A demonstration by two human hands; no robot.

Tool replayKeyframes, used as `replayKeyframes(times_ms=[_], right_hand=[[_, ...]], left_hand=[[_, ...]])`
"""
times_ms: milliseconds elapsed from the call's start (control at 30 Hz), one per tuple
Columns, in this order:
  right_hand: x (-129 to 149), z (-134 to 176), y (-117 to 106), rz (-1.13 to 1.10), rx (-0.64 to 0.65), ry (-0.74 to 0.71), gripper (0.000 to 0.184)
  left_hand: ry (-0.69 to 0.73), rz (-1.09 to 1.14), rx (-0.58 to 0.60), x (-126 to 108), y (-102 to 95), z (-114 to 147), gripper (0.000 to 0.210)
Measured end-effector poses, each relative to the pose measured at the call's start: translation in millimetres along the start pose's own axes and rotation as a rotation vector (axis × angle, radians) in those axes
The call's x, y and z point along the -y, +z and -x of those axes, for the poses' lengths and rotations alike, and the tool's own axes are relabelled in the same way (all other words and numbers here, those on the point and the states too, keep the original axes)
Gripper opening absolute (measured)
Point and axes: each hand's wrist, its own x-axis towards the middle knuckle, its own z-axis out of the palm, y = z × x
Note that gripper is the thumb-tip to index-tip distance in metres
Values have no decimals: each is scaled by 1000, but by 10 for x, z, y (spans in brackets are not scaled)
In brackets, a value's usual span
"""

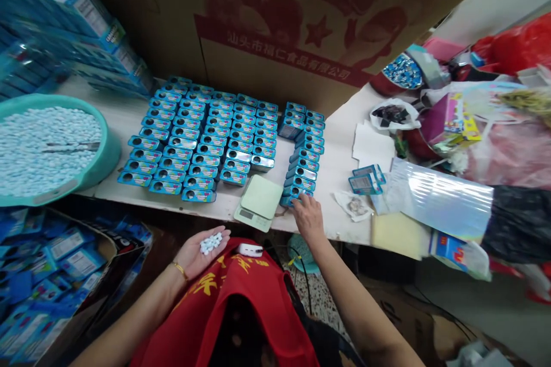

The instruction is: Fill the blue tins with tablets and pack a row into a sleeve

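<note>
My left hand (196,255) is turned palm up above my lap, its fingers curled around a small heap of pale blue-white candies (210,243). At the near end of the right-hand column of small blue boxes (306,164), my right hand (309,215) has its fingertips on a small blue box (287,200), which they partly hide. Just left of that hand lies a pale green digital scale (260,200) with nothing on its plate. Further left stand several columns of blue boxes (200,159) with dark round openings on top.
A teal basin (109,152) of candies, with metal tweezers (73,147) on them, stands at the left. Below it is a carton (107,246) of blue boxes. A large cardboard box (275,69) stands behind; flattened blue boxes (365,180) and a silvery sheet (443,198) lie right.
</note>
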Motion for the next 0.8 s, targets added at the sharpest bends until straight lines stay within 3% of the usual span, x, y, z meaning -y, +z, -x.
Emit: replayKeyframes(times_ms=[167,333,467,600,700,800], right_hand=[[-26,15,84,-5,-18,-12,12],[4,56,-298,-34,-35,-120,12],[291,-132,-500,-65,-35,-291,11],[604,-417,-383,-70,-6,-384,14],[614,-470,-275,-148,-32,-353,16],[396,-345,-238,-301,-127,-166,25]], left_hand=[[23,-18,19,64,178,-1,25],[30,-6,24,116,152,-10,24],[46,0,20,137,121,-44,23],[45,-12,30,141,168,-32,21],[49,-5,32,127,193,8,20],[54,17,39,98,159,29,22]])
